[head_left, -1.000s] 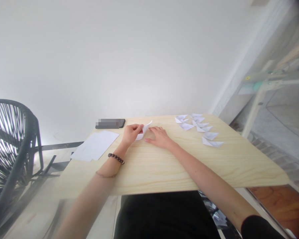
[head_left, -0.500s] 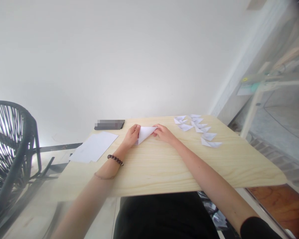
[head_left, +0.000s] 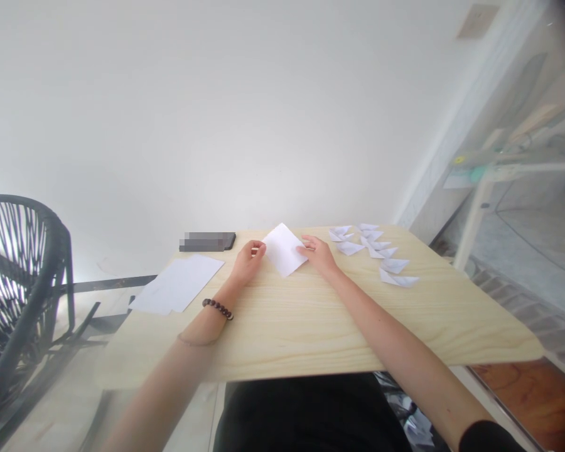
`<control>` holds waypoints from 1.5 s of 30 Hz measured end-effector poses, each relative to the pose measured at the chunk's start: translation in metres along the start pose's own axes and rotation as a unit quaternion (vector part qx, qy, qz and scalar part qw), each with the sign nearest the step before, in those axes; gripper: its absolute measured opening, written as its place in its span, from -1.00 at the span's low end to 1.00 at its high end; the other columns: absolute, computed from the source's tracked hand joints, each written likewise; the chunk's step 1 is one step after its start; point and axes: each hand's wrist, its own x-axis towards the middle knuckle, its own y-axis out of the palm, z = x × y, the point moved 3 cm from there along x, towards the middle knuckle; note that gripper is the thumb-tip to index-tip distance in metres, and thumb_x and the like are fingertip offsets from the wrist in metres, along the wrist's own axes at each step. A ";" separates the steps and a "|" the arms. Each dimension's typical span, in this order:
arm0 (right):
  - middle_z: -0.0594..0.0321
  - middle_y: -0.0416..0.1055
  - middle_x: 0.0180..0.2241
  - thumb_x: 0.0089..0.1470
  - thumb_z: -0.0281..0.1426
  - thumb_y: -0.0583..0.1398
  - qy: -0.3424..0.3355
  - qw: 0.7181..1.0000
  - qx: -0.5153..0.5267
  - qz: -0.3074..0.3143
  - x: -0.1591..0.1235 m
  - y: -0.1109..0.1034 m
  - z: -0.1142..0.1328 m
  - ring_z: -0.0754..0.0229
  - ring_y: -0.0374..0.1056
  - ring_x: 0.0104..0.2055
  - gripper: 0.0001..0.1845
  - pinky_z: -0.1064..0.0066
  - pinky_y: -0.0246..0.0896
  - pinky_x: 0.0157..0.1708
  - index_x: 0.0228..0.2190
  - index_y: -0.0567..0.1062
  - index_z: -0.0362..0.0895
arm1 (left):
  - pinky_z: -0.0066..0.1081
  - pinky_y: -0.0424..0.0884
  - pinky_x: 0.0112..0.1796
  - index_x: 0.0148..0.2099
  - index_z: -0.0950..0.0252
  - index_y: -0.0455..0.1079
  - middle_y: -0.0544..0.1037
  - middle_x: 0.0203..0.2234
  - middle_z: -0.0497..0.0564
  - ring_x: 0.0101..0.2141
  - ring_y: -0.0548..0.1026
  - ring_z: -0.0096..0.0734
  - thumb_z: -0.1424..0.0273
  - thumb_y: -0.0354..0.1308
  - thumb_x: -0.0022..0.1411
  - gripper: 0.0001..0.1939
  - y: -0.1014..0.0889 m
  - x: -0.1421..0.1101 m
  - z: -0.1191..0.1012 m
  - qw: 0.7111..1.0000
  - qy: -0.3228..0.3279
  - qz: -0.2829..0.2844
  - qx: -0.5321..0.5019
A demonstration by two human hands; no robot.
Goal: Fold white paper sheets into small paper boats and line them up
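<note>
Between my hands is a white sheet of paper [head_left: 283,250], diamond-shaped as I see it, with one corner toward the wall. My left hand [head_left: 249,262] is closed at its left corner, the fingers curled against the edge. On the right side, my right hand [head_left: 317,253] grips the opposite corner, thumb over the paper and fingers along its far edge. Several folded white paper pieces [head_left: 395,277] with pointed ends lie in a loose cluster to the right of my right hand. Flat white sheets [head_left: 179,284] rest left of my left hand.
A black flat object [head_left: 230,241], partly pixelated, lies at the back left of the wooden table [head_left: 301,333]. The white wall [head_left: 273,125] rises behind it. A dark woven chair [head_left: 51,251] stands at the left, and a pale metal frame [head_left: 475,213] at the right.
The paper has gone from a folded triangle to an opened-out diamond. My left hand has turned slightly and shifted to the paper's left corner; my right hand has moved a little right.
</note>
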 end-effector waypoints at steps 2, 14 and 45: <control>0.16 0.41 -0.28 -0.19 -0.34 0.15 0.004 1.000 0.006 -0.020 0.002 0.000 -0.003 0.24 0.33 -0.31 -0.43 0.42 0.21 -0.31 -0.06 0.24 -0.18 | -0.42 0.31 -0.36 -0.23 0.31 0.27 0.43 -0.31 0.05 -0.36 0.39 -0.42 0.21 -0.05 0.08 -0.71 0.002 0.000 0.003 1.000 0.005 0.018 0.010; 0.18 0.42 -0.48 -0.05 -0.35 -0.01 0.043 0.996 0.006 0.073 -0.002 0.007 0.002 0.28 0.34 -0.58 -0.77 0.53 0.21 -0.65 -0.39 0.36 -0.21 | -0.42 0.32 -0.35 -0.28 0.31 0.34 0.39 -0.32 0.05 -0.45 0.37 -0.46 0.33 -0.06 0.06 -0.76 0.007 -0.005 -0.011 0.979 0.075 0.098 0.161; 0.24 0.42 -0.53 -0.08 -0.44 0.02 0.021 0.992 -0.087 0.094 -0.011 0.005 0.016 0.35 0.31 -0.69 -0.87 0.62 0.12 -0.70 -0.43 0.33 -0.21 | -0.08 0.10 -0.17 0.04 0.21 0.19 0.27 -0.11 0.27 -0.08 0.18 0.09 0.27 -0.13 0.05 -0.53 -0.087 0.002 0.035 0.865 -0.216 -0.083 0.445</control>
